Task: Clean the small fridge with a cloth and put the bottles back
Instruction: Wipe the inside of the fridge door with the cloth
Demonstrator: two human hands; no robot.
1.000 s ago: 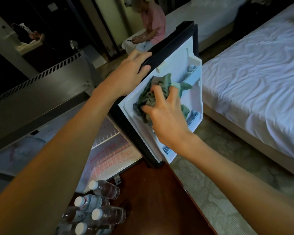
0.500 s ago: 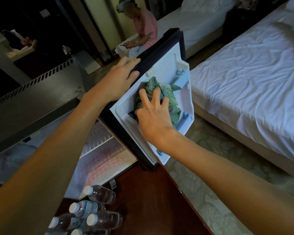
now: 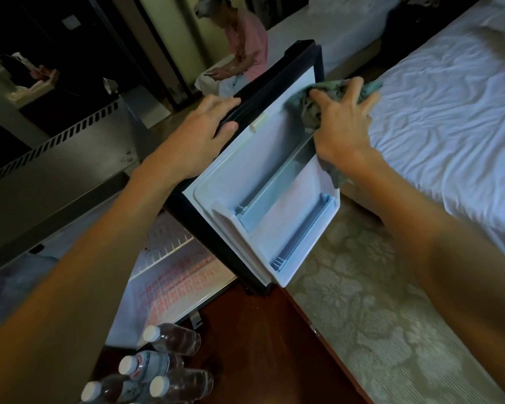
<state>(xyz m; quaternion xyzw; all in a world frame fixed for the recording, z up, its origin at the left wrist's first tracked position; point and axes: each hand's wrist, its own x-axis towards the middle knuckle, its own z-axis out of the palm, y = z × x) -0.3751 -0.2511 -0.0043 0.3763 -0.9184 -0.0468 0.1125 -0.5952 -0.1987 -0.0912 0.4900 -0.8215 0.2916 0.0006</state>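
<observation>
The small fridge's door (image 3: pixel 263 170) stands wide open, its white inner liner with two pale blue shelf rails facing me. My left hand (image 3: pixel 207 126) grips the door's black top edge. My right hand (image 3: pixel 341 121) presses a crumpled green cloth (image 3: pixel 309 107) against the door's upper right edge, fingers spread over it. The fridge's open interior (image 3: pixel 164 275) shows a wire shelf at lower left. Several clear water bottles (image 3: pixel 158 368) with white caps stand on the dark wood surface near the bottom edge.
A bed with white sheets (image 3: pixel 449 126) lies close on the right. Patterned carpet (image 3: pixel 362 301) runs between the bed and the wood floor strip (image 3: pixel 260 345). A person in pink (image 3: pixel 245 53) sits on a farther bed behind the door. A grey vented unit (image 3: pixel 56 158) stands to the left.
My right hand has slid the cloth from the middle of the door liner up to its upper right edge. My left hand keeps its hold on the door's top.
</observation>
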